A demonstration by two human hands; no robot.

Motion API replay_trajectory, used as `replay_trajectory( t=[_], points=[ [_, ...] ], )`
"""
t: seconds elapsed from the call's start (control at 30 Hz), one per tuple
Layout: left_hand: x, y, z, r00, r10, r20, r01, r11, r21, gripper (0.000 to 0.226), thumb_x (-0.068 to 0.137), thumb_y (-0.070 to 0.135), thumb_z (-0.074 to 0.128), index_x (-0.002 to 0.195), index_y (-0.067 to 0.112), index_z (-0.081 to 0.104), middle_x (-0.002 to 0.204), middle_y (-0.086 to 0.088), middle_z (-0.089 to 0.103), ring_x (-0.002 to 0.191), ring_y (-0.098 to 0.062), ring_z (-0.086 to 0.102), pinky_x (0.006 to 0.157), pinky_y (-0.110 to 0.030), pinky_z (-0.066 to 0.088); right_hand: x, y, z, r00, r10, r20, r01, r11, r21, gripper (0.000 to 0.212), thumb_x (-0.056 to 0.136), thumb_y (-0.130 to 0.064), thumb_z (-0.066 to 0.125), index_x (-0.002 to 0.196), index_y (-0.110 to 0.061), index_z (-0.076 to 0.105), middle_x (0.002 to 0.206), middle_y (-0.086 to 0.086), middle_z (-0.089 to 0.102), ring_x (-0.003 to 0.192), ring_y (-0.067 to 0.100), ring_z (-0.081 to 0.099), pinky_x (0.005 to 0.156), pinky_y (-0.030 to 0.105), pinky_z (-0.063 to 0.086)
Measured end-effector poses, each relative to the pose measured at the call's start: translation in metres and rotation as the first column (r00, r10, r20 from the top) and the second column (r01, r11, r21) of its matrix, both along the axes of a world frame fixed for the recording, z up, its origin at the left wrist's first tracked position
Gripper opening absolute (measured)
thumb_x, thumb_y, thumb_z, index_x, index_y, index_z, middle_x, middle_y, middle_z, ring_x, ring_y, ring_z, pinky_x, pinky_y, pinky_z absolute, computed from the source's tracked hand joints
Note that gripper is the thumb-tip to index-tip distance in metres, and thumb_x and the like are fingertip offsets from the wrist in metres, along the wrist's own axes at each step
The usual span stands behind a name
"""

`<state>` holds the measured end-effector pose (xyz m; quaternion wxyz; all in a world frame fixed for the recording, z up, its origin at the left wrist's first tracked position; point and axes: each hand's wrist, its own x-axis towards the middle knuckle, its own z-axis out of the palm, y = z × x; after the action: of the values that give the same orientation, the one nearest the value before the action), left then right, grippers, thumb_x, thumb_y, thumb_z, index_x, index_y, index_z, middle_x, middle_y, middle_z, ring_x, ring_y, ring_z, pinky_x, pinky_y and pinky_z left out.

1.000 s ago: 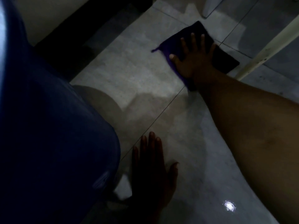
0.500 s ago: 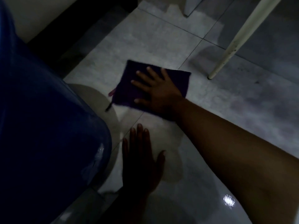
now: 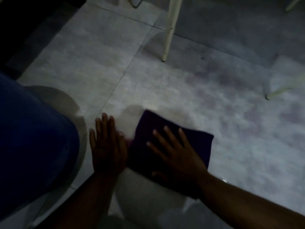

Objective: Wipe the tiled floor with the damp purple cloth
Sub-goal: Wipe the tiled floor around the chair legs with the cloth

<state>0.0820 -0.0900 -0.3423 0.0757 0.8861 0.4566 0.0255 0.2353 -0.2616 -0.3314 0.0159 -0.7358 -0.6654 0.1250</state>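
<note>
Purple cloth [image 3: 194, 142] flat under right hand [image 3: 178, 159] on floor [image 3: 214, 104]

We look from one head-worn camera, steeply down and forward, close over the tiled floor [image 3: 181, 100], our hands low in the frame.

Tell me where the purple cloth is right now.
In the head view, the purple cloth lies flat on the tiled floor, low centre, under the right hand, beside the left hand.
</note>
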Motion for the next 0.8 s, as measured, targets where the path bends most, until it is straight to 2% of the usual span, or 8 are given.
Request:
replay_trajectory(
  t=[0.1, 0.17, 0.23, 0.33, 0.43, 0.6, 0.7, 0.8],
  points=[
    [0.0, 0.003, 0.0, 1.0, 0.003, 0.005, -0.003, 0.999, -0.035, 0.065, 0.097, 0.041, 0.017, 0.154, 0.009, 0.018, 0.164, -0.013, 0.011, 0.153, -0.028, 0.008, 0.123, -0.051, 0.008, -0.032, -0.086, -0.01, 0.98, 0.188, 0.063, -0.191, 0.98, 0.051, 0.066, 0.097, -0.067, 0.039, 0.153, -0.031, 0.038, 0.163, 0.005, 0.031, 0.151, 0.034, 0.024, 0.117, 0.062, 0.018],
    [0.002, 0.002, 0.001, 0.999, -0.017, -0.04, 0.016, 1.0, -0.022, 0.068, 0.095, 0.043, 0.02, 0.154, 0.01, 0.016, 0.165, -0.014, 0.008, 0.153, -0.029, 0.006, 0.123, -0.05, 0.006, -0.042, -0.138, -0.013, 0.937, 0.299, 0.179, -0.312, 0.949, 0.051, 0.054, 0.102, -0.051, 0.043, 0.153, -0.034, 0.037, 0.161, 0.0, 0.034, 0.15, 0.03, 0.026, 0.121, 0.059, 0.013],
    [0.003, 0.005, 0.002, 0.996, 0.011, -0.084, -0.014, 0.999, -0.032, 0.069, 0.095, 0.045, 0.021, 0.155, 0.012, 0.012, 0.165, -0.012, 0.004, 0.153, -0.029, 0.002, 0.123, -0.05, 0.006, -0.028, -0.173, -0.013, 0.875, 0.409, 0.259, -0.425, 0.905, 0.006, 0.05, 0.105, -0.04, 0.043, 0.154, -0.036, 0.033, 0.16, -0.006, 0.032, 0.148, 0.03, 0.027, 0.121, 0.058, 0.013],
    [0.007, 0.003, 0.004, 0.991, 0.007, -0.133, -0.014, 0.998, -0.055, 0.066, 0.099, 0.042, 0.027, 0.155, 0.012, 0.008, 0.165, -0.011, -0.001, 0.153, -0.028, -0.002, 0.124, -0.05, 0.005, 0.014, -0.199, 0.004, 0.844, 0.498, 0.199, -0.508, 0.861, 0.0, 0.052, 0.103, -0.049, 0.041, 0.153, -0.038, 0.035, 0.163, -0.005, 0.031, 0.149, 0.026, 0.033, 0.122, 0.059, 0.012],
    [0.015, 0.0, 0.01, 0.986, 0.0, -0.167, -0.009, 0.999, -0.051, 0.065, 0.099, 0.041, 0.029, 0.155, 0.012, 0.011, 0.165, -0.012, 0.001, 0.152, -0.033, -0.002, 0.123, -0.053, 0.005, 0.063, -0.191, 0.018, 0.909, 0.414, 0.051, -0.412, 0.91, -0.044, 0.071, 0.091, -0.07, 0.044, 0.153, -0.036, 0.036, 0.164, -0.004, 0.03, 0.153, 0.029, 0.023, 0.118, 0.06, 0.017],
    [0.057, -0.012, 0.012, 0.964, -0.266, -0.001, 0.266, 0.963, -0.045, 0.057, 0.096, 0.035, 0.033, 0.146, 0.007, 0.038, 0.16, -0.015, 0.027, 0.15, -0.036, 0.015, 0.121, -0.055, 0.013, 0.106, -0.116, 0.017, 0.981, 0.184, 0.062, -0.177, 0.978, -0.109, 0.081, 0.089, -0.077, 0.041, 0.157, -0.036, 0.026, 0.167, -0.001, 0.018, 0.156, 0.031, 0.007, 0.12, 0.063, 0.012],
    [0.095, -0.012, 0.013, 0.968, -0.243, 0.06, 0.247, 0.965, -0.09, 0.055, 0.098, 0.035, 0.032, 0.146, 0.008, 0.038, 0.161, -0.013, 0.025, 0.152, -0.032, 0.012, 0.123, -0.052, 0.012, 0.122, -0.052, 0.012, 0.994, 0.052, 0.099, -0.043, 0.995, -0.095, 0.08, 0.09, -0.079, 0.03, 0.158, -0.037, 0.017, 0.169, -0.004, 0.006, 0.156, 0.029, -0.004, 0.122, 0.061, 0.005],
    [0.13, -0.005, 0.014, 0.984, -0.145, 0.1, 0.157, 0.979, -0.132, 0.052, 0.1, 0.033, 0.034, 0.147, 0.012, 0.035, 0.163, -0.009, 0.022, 0.153, -0.027, 0.007, 0.124, -0.048, 0.009, 0.138, 0.011, 0.006, 0.989, -0.103, 0.108, 0.11, 0.992, -0.059, 0.081, 0.089, -0.081, 0.018, 0.158, -0.04, 0.007, 0.169, -0.005, -0.001, 0.155, 0.026, -0.007, 0.123, 0.059, 0.0]
  ],
)
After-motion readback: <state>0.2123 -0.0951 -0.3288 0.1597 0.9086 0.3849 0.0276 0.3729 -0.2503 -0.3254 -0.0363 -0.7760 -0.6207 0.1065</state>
